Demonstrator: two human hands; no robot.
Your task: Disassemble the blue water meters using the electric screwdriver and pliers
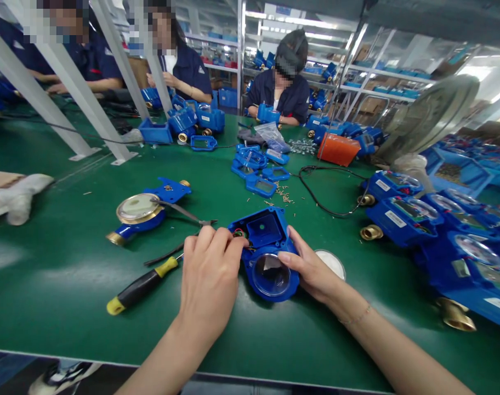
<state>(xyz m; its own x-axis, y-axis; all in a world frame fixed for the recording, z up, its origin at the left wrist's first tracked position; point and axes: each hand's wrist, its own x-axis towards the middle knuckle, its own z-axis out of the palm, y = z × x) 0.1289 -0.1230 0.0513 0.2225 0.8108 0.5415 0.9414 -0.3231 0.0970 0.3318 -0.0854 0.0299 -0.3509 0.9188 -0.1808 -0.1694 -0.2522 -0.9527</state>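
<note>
A blue water meter housing (272, 238), with an open box-shaped compartment and a round clear window, is tilted up in front of me. My right hand (311, 263) grips its right side, thumb beside the window. At its left edge, the fingers of my left hand (211, 269) are pinched together next to thin red wires (238, 233); what they hold is mostly hidden. Left of that hand lie a black and yellow screwdriver (143, 285), its tip hidden, and dark-handled pliers (180, 211). A brass and blue meter body (141, 211) rests farther left. Behind my right wrist is a white disc (331, 264).
Finished-looking blue meters (410, 216) crowd the right side. Blue cover frames (252, 159) and loose screws (283, 192) lie ahead, near a black cable (311, 186) and an orange box (338, 148). White posts (81, 99) rise at left. Several co-workers sit across the green table (89, 340).
</note>
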